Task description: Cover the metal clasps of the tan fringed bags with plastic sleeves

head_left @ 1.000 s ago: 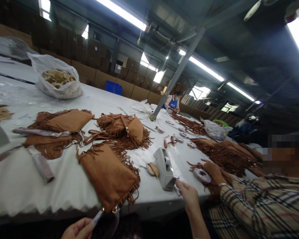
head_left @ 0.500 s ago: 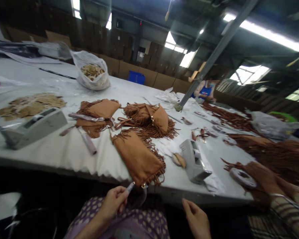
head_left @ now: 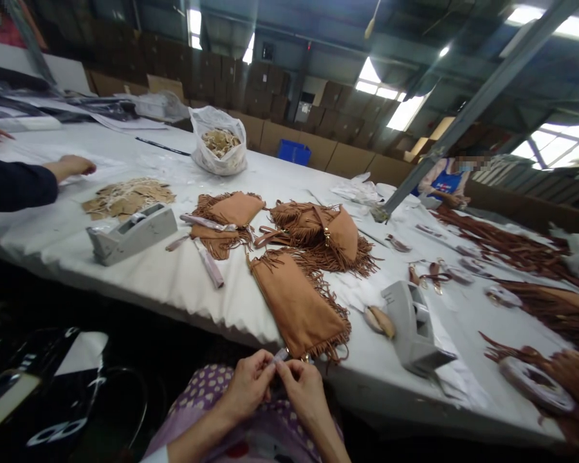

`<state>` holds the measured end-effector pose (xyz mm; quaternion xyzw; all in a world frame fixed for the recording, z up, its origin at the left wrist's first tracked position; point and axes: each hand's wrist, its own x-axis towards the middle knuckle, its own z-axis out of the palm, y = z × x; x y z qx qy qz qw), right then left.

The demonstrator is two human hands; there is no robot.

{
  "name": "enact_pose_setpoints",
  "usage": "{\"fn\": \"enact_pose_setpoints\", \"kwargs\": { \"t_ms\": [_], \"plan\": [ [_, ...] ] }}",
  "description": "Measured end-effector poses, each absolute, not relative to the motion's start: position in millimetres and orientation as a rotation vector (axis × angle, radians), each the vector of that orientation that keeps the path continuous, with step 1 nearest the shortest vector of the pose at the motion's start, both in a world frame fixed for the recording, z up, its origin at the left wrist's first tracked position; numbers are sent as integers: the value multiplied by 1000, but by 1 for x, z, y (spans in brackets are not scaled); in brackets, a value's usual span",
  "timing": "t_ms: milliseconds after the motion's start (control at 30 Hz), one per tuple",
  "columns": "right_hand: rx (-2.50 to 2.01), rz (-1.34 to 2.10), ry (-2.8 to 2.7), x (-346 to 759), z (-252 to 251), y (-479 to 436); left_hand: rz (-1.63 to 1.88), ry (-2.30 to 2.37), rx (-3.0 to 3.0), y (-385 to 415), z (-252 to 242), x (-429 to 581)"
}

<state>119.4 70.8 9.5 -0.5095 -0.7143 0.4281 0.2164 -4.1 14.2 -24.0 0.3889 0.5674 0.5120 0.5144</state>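
Observation:
A brown fringed leather bag lies at the table's front edge, its near corner and metal ring pointing toward me. From that corner comes a pale, film-wrapped strap end. My left hand pinches this strap end with thumb and fingers. Close against it, my right hand is closed too, its fingertips on the same spot. My fingers hide most of what they grip. Past the bag lie more fringed bags and wrapped straps.
Grey tape dispensers stand left and right on the white-covered table. Behind are a pile of tan pieces and a plastic bag. A co-worker's arm reaches in left; another person's hand is far right.
My right hand has moved left and up to meet my left hand at the strap end, its fingers now closed. The view has turned left, and a co-worker's arm shows more.

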Motion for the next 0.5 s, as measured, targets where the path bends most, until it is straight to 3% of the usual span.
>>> {"fn": "enact_pose_setpoints", "kwargs": {
  "t_ms": [500],
  "plan": [
    [-1384, 1419, -1728, 115, -13, 67, 1207, 1261, 352, 26, -39, 0]
  ]
}}
